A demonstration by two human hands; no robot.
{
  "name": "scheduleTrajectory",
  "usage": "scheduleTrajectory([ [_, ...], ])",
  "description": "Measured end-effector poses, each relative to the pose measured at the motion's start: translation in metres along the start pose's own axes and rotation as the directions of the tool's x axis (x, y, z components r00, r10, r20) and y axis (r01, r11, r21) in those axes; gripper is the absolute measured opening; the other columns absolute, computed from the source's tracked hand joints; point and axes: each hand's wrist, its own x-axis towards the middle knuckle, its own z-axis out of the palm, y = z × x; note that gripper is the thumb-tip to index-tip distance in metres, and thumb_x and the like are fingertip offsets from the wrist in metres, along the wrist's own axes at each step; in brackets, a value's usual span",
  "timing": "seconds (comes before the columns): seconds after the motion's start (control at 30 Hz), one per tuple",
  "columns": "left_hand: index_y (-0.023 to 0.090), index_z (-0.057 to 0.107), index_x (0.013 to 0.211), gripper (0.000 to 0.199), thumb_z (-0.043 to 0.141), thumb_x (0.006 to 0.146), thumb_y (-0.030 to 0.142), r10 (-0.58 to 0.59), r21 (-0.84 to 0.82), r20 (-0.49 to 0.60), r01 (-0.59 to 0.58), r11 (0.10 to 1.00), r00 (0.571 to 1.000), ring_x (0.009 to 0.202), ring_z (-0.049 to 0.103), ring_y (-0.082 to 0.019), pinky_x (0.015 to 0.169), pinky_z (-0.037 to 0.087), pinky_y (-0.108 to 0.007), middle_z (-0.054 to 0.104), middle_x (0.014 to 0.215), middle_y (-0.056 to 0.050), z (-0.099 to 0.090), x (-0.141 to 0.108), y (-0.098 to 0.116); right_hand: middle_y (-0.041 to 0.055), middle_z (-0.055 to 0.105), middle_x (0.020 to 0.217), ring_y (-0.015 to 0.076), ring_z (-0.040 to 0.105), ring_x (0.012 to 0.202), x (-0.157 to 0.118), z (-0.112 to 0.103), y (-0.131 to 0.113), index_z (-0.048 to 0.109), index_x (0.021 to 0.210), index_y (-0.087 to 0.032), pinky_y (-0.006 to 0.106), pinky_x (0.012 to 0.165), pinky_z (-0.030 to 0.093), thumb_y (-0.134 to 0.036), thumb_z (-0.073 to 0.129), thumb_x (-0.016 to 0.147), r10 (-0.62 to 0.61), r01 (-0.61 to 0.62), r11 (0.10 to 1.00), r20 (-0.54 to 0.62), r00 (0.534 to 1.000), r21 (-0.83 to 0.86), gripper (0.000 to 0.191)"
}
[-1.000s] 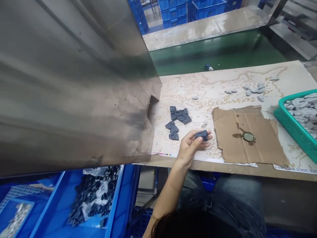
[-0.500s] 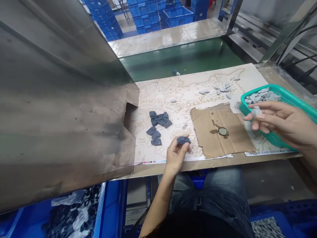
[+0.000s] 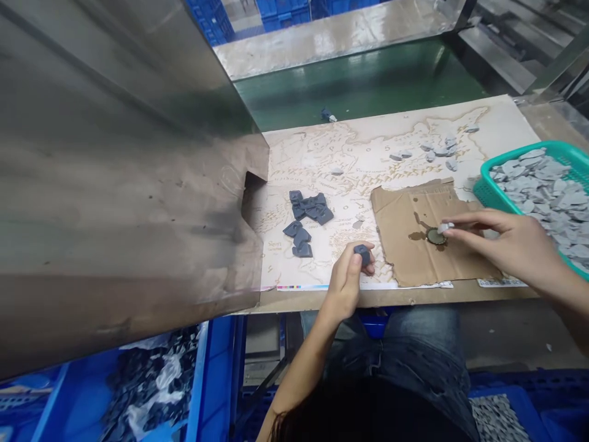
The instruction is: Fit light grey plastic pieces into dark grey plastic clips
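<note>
My left hand (image 3: 348, 276) holds a dark blue-grey plastic piece (image 3: 362, 253) between thumb and fingers, above the near edge of the map-printed sheet. In my right hand (image 3: 499, 242) a small light grey piece (image 3: 445, 228) is pinched between thumb and forefinger. It is at the rim of a small round dish (image 3: 435, 236) of liquid; whether it touches the liquid I cannot tell. The dish sits on torn brown cardboard (image 3: 414, 270) with dark wet stains. Several more dark pieces (image 3: 317, 207) lie on the sheet to the left.
A green basket (image 3: 501, 196) of light grey pieces stands at the right. Loose grey pieces (image 3: 444, 150) lie at the back of the sheet. A large metal panel (image 3: 138, 184) rises on the left. Behind the sheet runs a green belt (image 3: 368, 92). Blue bins (image 3: 197, 380) sit below.
My right hand has moved left from beside the basket to the round dish, carrying the light grey piece. The dark piece in my left hand has been turned. The view has tilted down.
</note>
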Motion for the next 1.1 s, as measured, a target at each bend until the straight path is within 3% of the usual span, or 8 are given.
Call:
scheduleTrajectory([
  [0.17,0.016,0.056,0.112,0.052,0.041,0.095,0.063,0.013,0.065,0.062,-0.017,0.998,0.998,0.075,0.057,-0.012,0.074,0.05,-0.026,0.057,0.096,-0.006,-0.001,0.001,0.006,0.003,0.068,0.078,0.0187,0.061,0.065,-0.005,0.002,0.009,0.072,0.082,-0.021,0.032,0.049,0.041,-0.075,0.04,0.096,-0.391,0.392,0.899,0.044,0.919,-0.194,0.065],
  [0.3,0.017,0.056,0.112,0.047,0.047,0.094,0.06,0.02,0.051,0.096,-0.025,0.998,0.995,0.082,0.057,-0.013,0.07,0.051,-0.024,0.056,0.105,-0.008,-0.001,0.002,0.006,0.0017,0.068,0.081,0.0181,0.061,0.073,-0.002,0.001,0.014,0.069,0.085,-0.02,0.031,0.057,0.045,-0.064,0.035,0.103,-0.511,0.52,0.82,0.105,0.853,-0.239,0.059],
  [0.37,0.017,0.056,0.11,0.044,0.051,0.094,0.058,0.048,0.07,0.095,-0.055,0.996,0.994,0.091,0.058,-0.016,0.073,0.051,-0.024,0.058,0.106,-0.009,-0.002,0.002,0.004,0.0015,0.066,0.078,0.0174,0.06,0.068,-0.001,0.0,0.011,0.069,0.086,-0.02,0.03,0.053,0.043,-0.066,0.036,0.102,-0.484,0.494,0.838,0.103,0.869,-0.231,0.059],
  [0.5,0.017,0.057,0.109,0.036,0.055,0.094,0.05,0.129,0.082,0.113,-0.138,0.987,0.985,0.101,0.059,-0.018,0.081,0.051,-0.026,0.061,0.108,-0.009,-0.002,0.003,0.002,-0.0005,0.061,0.067,0.0144,0.05,0.05,-0.004,0.0,-0.006,0.069,0.084,-0.023,0.029,0.044,0.038,-0.078,0.049,0.09,-0.302,0.301,0.949,-0.001,0.953,-0.095,0.058],
  [0.63,0.018,0.06,0.107,0.028,0.059,0.093,0.042,0.217,0.042,0.129,-0.224,0.974,0.968,0.1,0.062,-0.016,0.083,0.052,-0.024,0.064,0.107,-0.007,-0.003,0.004,0.003,-0.0006,0.069,0.08,0.0187,0.063,0.067,-0.015,0.006,-0.032,0.071,0.086,-0.028,0.03,0.053,0.049,-0.074,0.065,0.083,-0.183,0.18,0.974,0.006,0.983,0.139,0.046],
  [0.73,0.019,0.063,0.106,0.025,0.06,0.093,0.04,0.217,0.084,0.134,-0.23,0.97,0.967,0.101,0.063,-0.017,0.084,0.052,-0.026,0.066,0.107,-0.008,-0.004,0.004,0.006,-0.0019,0.07,0.09,0.0191,0.064,0.074,-0.021,0.014,-0.048,0.073,0.092,-0.032,0.031,0.06,0.052,-0.059,0.07,0.088,-0.23,0.196,0.932,0.08,0.97,0.304,0.027],
  [0.83,0.018,0.064,0.106,0.026,0.06,0.093,0.041,0.213,0.11,0.141,-0.229,0.967,0.967,0.102,0.063,-0.019,0.087,0.052,-0.031,0.067,0.107,-0.009,-0.004,0.004,0.007,-0.0033,0.069,0.09,0.0177,0.063,0.073,-0.023,0.023,-0.057,0.073,0.097,-0.036,0.029,0.055,0.05,-0.043,0.069,0.093,-0.338,0.259,0.872,0.127,0.933,0.416,0.009],
  [1.1,0.016,0.064,0.105,0.027,0.061,0.092,0.04,0.259,0.098,0.128,-0.272,0.957,0.957,0.097,0.064,-0.018,0.083,0.052,-0.029,0.068,0.104,-0.01,-0.004,0.006,0.008,-0.0041,0.066,0.085,0.0163,0.059,0.07,-0.021,0.031,-0.056,0.071,0.103,-0.039,0.029,0.053,0.046,-0.039,0.066,0.096,-0.432,0.361,0.853,0.12,0.894,0.378,0.008],
])
